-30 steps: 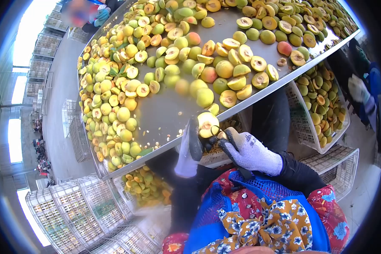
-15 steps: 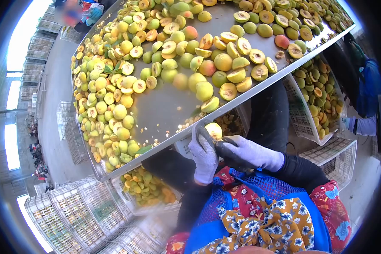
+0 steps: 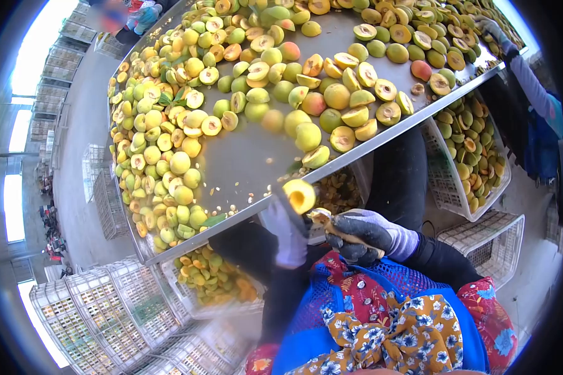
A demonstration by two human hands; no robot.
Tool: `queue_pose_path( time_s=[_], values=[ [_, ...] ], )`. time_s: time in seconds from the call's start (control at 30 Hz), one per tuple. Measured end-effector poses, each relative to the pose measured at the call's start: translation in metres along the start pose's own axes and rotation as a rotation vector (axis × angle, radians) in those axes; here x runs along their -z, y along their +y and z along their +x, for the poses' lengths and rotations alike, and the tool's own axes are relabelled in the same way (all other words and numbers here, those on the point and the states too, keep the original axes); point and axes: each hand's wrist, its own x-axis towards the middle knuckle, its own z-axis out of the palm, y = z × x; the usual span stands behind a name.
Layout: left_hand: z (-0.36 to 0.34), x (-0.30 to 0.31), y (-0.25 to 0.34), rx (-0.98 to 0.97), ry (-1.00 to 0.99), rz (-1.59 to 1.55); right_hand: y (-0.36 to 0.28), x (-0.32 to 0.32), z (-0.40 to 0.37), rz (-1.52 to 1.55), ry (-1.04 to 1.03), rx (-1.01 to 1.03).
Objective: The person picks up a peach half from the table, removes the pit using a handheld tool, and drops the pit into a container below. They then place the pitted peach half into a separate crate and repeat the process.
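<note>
My left hand (image 3: pixel 285 231), gloved in lilac with dark fingers and smeared by motion, holds up a halved yellow peach (image 3: pixel 299 196) beside the metal table's (image 3: pixel 231 156) edge. The cut face shows a smooth hollow at its centre. My right hand (image 3: pixel 364 230), in a like glove, is closed round a wooden-handled tool (image 3: pixel 356 242). At the tool's tip, just below the fruit, sits a pale brown lump (image 3: pixel 319 216), which looks like a peach stone. Both hands are over my lap. Whole and halved peaches (image 3: pixel 355 116) are spread on the table.
Crates of peaches stand under the table at right (image 3: pixel 466 156) and left (image 3: pixel 213 278). A white crate (image 3: pixel 488 240) lies at my right, and stacked crates (image 3: pixel 119 312) at lower left. A co-worker's gloved hand (image 3: pixel 494 31) reaches over the far right corner.
My hands have moved apart. The peach half is tilted, showing its hollow, and the tool with the lump is now out of it. A co-worker's arm has come onto the table at right.
</note>
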Motion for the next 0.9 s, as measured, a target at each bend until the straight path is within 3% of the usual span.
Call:
queue_pose_path(
  time_s=[0.03, 0.07, 0.17, 0.23, 0.33, 0.4, 0.47, 0.5, 0.57, 0.7, 0.77, 0.8, 0.83, 0.9],
  values=[
    [0.000, 0.017, 0.022, 0.550, 0.105, -0.402, -0.004, -0.007, -0.002, -0.079, 0.065, 0.017],
    [-0.003, 0.034, 0.014, 0.562, 0.322, -0.536, -0.003, 0.006, 0.001, -0.166, 0.048, -0.003],
    [-0.027, 0.137, -0.038, 0.193, 0.325, 0.516, 0.003, 0.023, 0.012, -0.366, 0.242, 0.058],
    [-0.040, 0.175, -0.029, 0.344, 0.262, 1.321, 0.014, 0.046, 0.021, -0.199, 0.196, -0.006],
    [-0.014, 0.160, 0.004, 0.395, 0.340, 1.289, 0.015, 0.051, 0.028, 0.036, 0.115, -0.074],
    [0.021, 0.115, 0.034, 0.215, 0.202, 0.980, 0.020, 0.053, 0.034, -0.179, 0.188, -0.045],
    [0.055, 0.052, 0.052, -0.049, 0.044, 0.898, 0.028, 0.068, 0.039, -0.515, 0.246, -0.032],
    [0.070, 0.021, 0.066, -0.108, -0.088, 0.841, 0.029, 0.066, 0.035, -0.516, 0.283, -0.011],
    [0.097, -0.033, 0.061, -0.162, -0.257, 0.901, 0.028, 0.057, 0.028, -0.520, 0.354, 0.038],
    [0.125, -0.056, 0.043, -0.193, -0.350, 0.650, 0.031, 0.057, 0.010, -0.502, 0.510, 0.121],
    [0.125, -0.036, 0.028, -0.179, -0.335, 0.439, 0.030, 0.061, 0.003, -0.640, 0.531, 0.237],
    [0.127, -0.030, 0.007, -0.028, -0.410, 0.018, 0.027, 0.062, 0.002, -0.711, 0.537, 0.301],
    [0.118, -0.011, 0.023, 0.309, -0.516, -0.332, 0.022, 0.056, 0.000, -0.766, 0.530, 0.305],
    [0.089, 0.002, 0.009, 0.445, -0.561, -1.078, 0.005, 0.037, -0.010, -0.869, 0.514, 0.308]
  ],
)
